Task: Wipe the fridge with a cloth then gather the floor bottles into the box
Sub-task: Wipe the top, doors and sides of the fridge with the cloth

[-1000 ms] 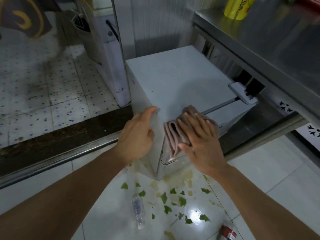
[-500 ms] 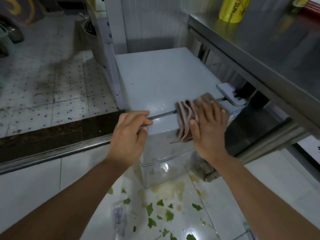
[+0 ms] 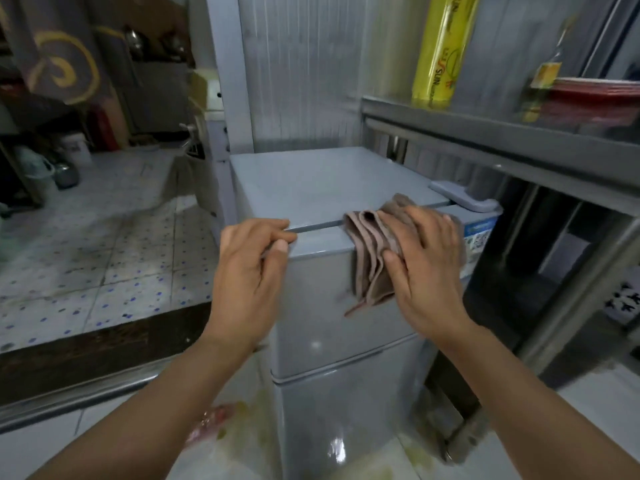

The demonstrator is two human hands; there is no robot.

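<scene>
A small grey fridge [image 3: 311, 188] stands in the middle of the view, its top and door front facing me. My right hand [image 3: 426, 268] presses a folded brown cloth [image 3: 369, 258] flat against the upper front edge of the door, the cloth draped over the top corner. My left hand [image 3: 249, 268] grips the top left corner of the door, fingers hooked into the gap under the lid. No floor bottles or box show in this frame; a blurred pinkish object [image 3: 211, 420] lies on the floor under my left forearm.
A steel shelf [image 3: 485, 133] juts out to the right above the fridge, carrying a yellow roll [image 3: 440, 46] and red plates [image 3: 595, 95]. A raised step [image 3: 86, 344] with patterned tiles lies left. The white floor tiles [image 3: 242, 455] below are wet and stained.
The view has tilted up, so the littered floor and its bottle have dropped out of sight. My right hand has slid the cloth up and right along the door's top edge; my left hand keeps its grip.
</scene>
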